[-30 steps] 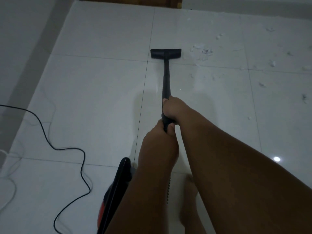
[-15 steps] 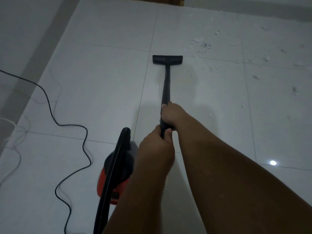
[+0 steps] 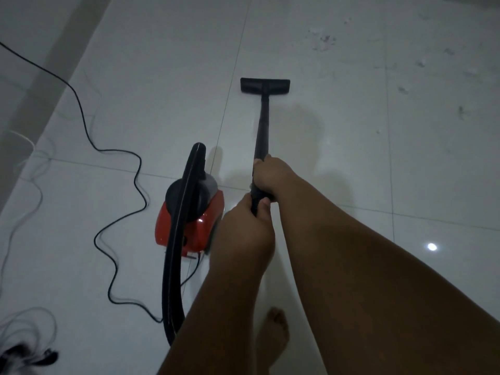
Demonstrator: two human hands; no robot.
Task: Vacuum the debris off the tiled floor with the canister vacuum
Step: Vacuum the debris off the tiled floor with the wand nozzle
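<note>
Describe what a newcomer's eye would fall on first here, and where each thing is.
The red canister vacuum stands left of centre on the pale tiled floor, its black hose arching over it. In the middle, the right hand and, behind it, the left hand grip the black wand, with the floor head on the tile beyond. Pale debris lies scattered at the upper right, apart from the floor head.

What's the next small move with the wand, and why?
Probably push the nozzle forward and right: the debris lies beyond it toward the upper right, not under it, and the left hand and right hand both grip the wand.
</note>
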